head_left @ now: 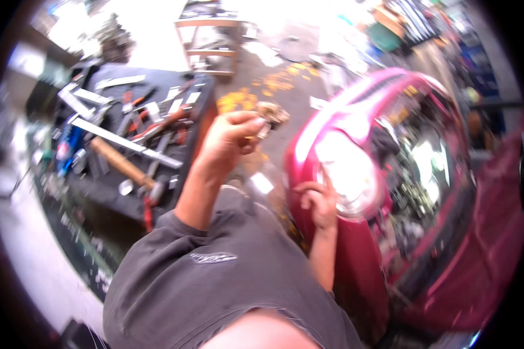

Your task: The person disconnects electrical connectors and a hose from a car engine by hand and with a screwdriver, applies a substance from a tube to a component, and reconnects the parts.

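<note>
My left hand (232, 135) is raised in the middle of the view, its fingers closed in a pinch. At its fingertips is a small, tan-brown, lumpy thing (273, 113), too blurred to name more exactly. My right hand (321, 203) hovers by the rounded headlight (350, 180) of a red car (308, 145). Its index finger points forward while the other fingers curl loosely, with nothing seen in them. Whether it touches the car, I cannot tell.
To the left, a dark-topped tool bench (108, 180) carries a wooden-handled hammer (122, 164), wrenches and several pliers. The car's engine bay (416, 174) lies open at right. Yellow leaves (279, 81) litter the floor ahead, near a shelved cart (208, 23).
</note>
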Tool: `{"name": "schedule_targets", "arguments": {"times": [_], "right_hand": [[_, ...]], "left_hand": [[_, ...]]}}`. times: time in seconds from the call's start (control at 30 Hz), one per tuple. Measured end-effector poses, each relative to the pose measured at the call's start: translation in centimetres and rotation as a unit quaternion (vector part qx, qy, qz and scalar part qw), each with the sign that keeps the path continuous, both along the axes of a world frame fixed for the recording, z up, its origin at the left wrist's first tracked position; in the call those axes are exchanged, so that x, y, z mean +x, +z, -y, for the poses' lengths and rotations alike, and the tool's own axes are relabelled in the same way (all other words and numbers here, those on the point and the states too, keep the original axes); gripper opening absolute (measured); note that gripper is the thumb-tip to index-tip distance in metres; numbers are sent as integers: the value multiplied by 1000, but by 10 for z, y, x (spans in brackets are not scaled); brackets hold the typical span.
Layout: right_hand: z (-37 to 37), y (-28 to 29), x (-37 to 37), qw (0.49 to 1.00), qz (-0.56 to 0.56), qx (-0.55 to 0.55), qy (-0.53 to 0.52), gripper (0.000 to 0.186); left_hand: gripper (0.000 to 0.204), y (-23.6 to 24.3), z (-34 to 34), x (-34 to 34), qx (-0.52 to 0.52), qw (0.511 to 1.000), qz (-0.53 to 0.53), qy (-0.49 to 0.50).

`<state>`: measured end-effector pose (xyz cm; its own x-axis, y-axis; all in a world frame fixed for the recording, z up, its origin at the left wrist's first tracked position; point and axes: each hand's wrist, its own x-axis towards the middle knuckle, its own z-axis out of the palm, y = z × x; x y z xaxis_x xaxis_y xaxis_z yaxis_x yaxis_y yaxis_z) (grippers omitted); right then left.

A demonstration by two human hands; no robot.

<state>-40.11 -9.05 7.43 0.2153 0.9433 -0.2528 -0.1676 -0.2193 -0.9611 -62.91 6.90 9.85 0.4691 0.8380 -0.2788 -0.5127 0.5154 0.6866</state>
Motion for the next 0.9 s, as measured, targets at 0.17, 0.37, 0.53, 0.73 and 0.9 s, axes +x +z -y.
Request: {"name": "schedule_targets", "arguments": {"times": [0.17,0.37,0.53,0.73,0.9], "right_hand": [[5,-18,11,999,25,-36,-20,64],[37,-48,37,990,-50,-132,-24,54],[33,-14,70,989,-95,-95,-65,43],[91,-7,100,974,65,-110,-187,22],[94,-9,181,927,182,23,-326,27]], "left_hand": [[17,6,16,-120,45,932,-330,146],[23,-15,79,-267,65,706,-669,225],[31,-18,86,-282,69,306,-914,257],[26,-10,-36,-143,276,571,-768,93],[33,-7,-17,110,379,695,-609,-54]]}}
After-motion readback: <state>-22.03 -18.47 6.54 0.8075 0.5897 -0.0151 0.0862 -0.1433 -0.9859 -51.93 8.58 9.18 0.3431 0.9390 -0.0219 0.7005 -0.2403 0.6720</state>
